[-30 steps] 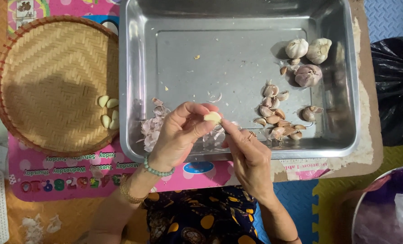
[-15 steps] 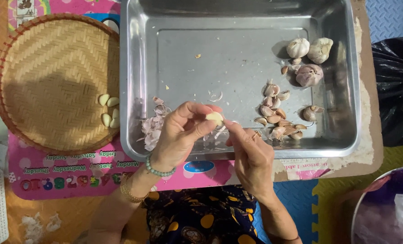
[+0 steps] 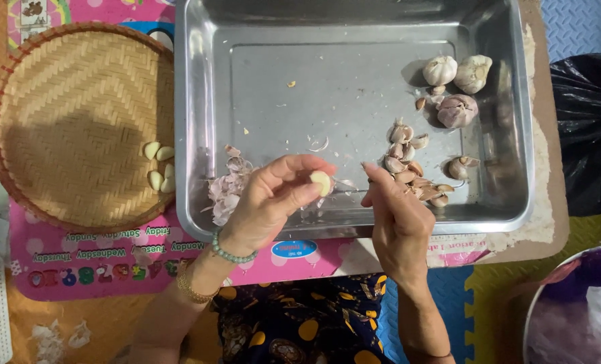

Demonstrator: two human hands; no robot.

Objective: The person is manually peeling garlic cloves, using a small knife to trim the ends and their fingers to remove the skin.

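Observation:
My left hand [image 3: 270, 202] pinches a peeled, pale yellow garlic clove [image 3: 320, 182] over the near edge of a steel tray [image 3: 246, 81]. My right hand [image 3: 396, 222] is just to its right, fingers drawn together, and what it holds, if anything, is hidden. Right behind that hand lie several unpeeled cloves [image 3: 408, 168]. Three whole garlic bulbs [image 3: 459, 84] sit at the tray's far right. A heap of papery garlic skins [image 3: 226, 185] lies in the tray to the left of my left hand.
A round woven basket [image 3: 71, 121] on the left holds several peeled cloves [image 3: 159, 165]. Under it lies a pink printed mat [image 3: 78, 259]. A black bag [image 3: 590, 128] is at the right, and a white-rimmed bin [image 3: 577, 317] at the lower right.
My hands have drawn slightly apart; the left still holds the peeled clove. Nothing else has moved.

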